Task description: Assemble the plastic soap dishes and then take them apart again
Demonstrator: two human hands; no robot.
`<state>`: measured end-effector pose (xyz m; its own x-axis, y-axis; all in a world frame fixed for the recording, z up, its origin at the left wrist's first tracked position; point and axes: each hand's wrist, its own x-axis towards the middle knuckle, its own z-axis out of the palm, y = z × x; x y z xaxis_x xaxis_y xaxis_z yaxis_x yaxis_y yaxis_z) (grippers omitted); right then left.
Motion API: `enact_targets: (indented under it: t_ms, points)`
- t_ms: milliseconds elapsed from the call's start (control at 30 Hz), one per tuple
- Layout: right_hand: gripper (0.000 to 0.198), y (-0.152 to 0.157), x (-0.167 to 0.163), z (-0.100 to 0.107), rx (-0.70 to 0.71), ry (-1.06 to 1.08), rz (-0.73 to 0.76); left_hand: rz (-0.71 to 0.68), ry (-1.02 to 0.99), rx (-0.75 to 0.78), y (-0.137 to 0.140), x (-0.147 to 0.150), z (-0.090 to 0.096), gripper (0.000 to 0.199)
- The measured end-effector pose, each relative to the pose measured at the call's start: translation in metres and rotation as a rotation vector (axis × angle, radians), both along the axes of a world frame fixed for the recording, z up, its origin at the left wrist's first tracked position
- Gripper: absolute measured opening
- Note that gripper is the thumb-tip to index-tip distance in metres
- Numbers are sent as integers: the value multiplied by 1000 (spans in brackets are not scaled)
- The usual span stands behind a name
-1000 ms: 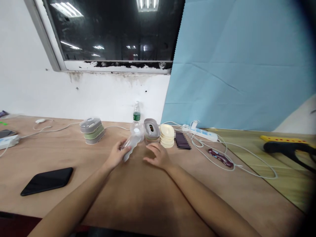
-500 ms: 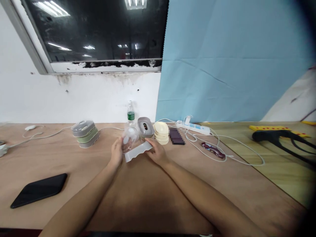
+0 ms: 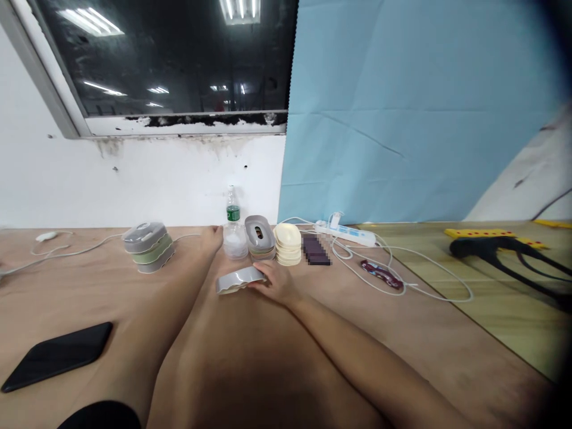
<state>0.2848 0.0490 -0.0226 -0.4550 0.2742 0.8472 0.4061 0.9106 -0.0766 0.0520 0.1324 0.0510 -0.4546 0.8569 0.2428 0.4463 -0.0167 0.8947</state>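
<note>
My right hand (image 3: 276, 282) pinches a grey, wavy-edged plastic ring-like piece (image 3: 240, 277) by its right end, tilted above the table. At the left side of a stack of clear plastic pieces (image 3: 235, 241) is my left hand (image 3: 211, 239); its fingers are mostly hidden, and contact with the stack is unclear. Just right of that stack sits a pile of grey oval frames (image 3: 260, 235) with an opening in the top one. A stack of cream square-round dishes (image 3: 288, 243) stands beside it.
Left of my arms stand grey and green stacked boxes (image 3: 149, 245) and a black phone (image 3: 58, 356). Behind the clear stack is a bottle (image 3: 233, 212). To the right lie a dark pixelated item (image 3: 316, 250), a power strip (image 3: 346, 233), loose cables and a maroon wrapper (image 3: 381, 274).
My left hand has moved away from the grey piece, up and forward beside the clear stack. The clear round piece it held is no longer distinct. My right hand tilted the grey piece lower.
</note>
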Motion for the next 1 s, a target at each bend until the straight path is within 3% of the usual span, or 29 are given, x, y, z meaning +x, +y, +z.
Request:
enact_targets:
  t_ms: [133,200,267,367,433,500,633,800,1000]
  points:
    - [60,2,0,0,-6,38,-30,-5,99,137,-30,4,-6,40]
    - [61,3,0,1,5,73,-43,-123,85,246,-58,4,-11,46]
    - [59,3,-1,2,27,84,-23,-390,-14,195,-89,5,-16,51]
    - [58,1,-2,4,57,81,20,-879,-206,-44,-129,8,-22,57]
    - [57,-2,-4,5,60,83,26,-1042,-269,-82,-144,11,-25,64]
    - [54,-4,-6,6,56,101,19,-1045,-345,-97,-151,15,-30,68]
    - [48,-6,-5,8,48,185,10,-923,-528,-181,-150,19,-38,72]
    - [47,-5,-5,9,-12,225,-10,-969,-553,-180,-153,21,-44,73]
    - [40,-9,-8,14,-64,345,-61,-703,-866,-121,-156,26,-44,54]
